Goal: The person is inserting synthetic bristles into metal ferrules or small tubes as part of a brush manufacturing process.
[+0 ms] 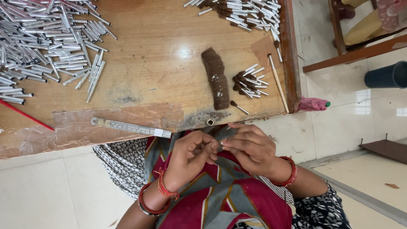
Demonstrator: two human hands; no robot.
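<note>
My left hand [191, 156] and my right hand [250, 147] meet fingertip to fingertip over my lap, just below the wooden table's edge [169, 132]. Both pinch one small piece between them; the fingers hide most of it, so I cannot tell what it is. On the table just above them lie a dark brown bundle of hair [215, 78], a single metal tube tipped with hair [238, 107], a little heap of such tipped tubes [249, 82] and a small brass ring [210, 122] at the table's edge.
A big pile of bare silver tubes [46, 42] fills the far left, and more tipped tubes [250, 12] lie at the top right. A metal ruler [131, 127], a red stick [25, 114] and a thin wooden stick [278, 85] also lie on the table. A pink cloth [313, 104] and a dark bucket [388, 75] are at the right.
</note>
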